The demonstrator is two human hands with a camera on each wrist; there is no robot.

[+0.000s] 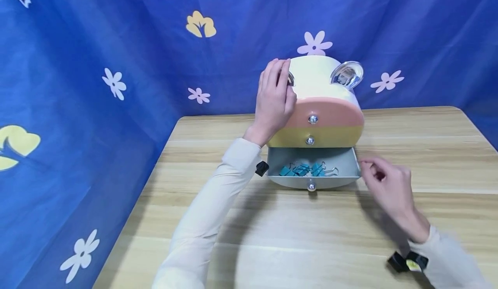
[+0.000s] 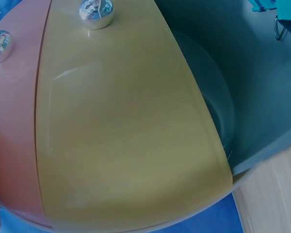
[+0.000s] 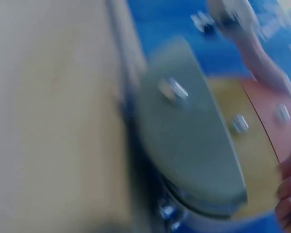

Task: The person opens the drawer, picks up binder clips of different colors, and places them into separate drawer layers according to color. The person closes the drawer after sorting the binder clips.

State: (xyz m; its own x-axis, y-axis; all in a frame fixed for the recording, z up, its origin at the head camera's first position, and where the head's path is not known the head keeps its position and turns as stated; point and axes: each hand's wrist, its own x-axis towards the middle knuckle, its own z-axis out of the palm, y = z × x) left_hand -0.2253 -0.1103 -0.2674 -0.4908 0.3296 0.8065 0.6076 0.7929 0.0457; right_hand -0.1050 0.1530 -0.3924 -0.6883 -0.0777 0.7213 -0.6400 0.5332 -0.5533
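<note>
A small drawer box has a white top, silver ears and pink, yellow and grey-green fronts with silver knobs. Its bottom drawer is pulled out and holds several teal binder clips. My left hand rests over the box's upper left side, its fingers extended across the left ear and mostly hiding it. Beside the drawer's front right corner is my right hand, fingers loosely curled, nothing seen in them. In the right wrist view the grey-green drawer front appears blurred.
The box stands toward the back of a wooden table. Behind and to the left hangs a blue curtain with flower prints. A pink drawer and a yellow drawer above the bottom one are closed.
</note>
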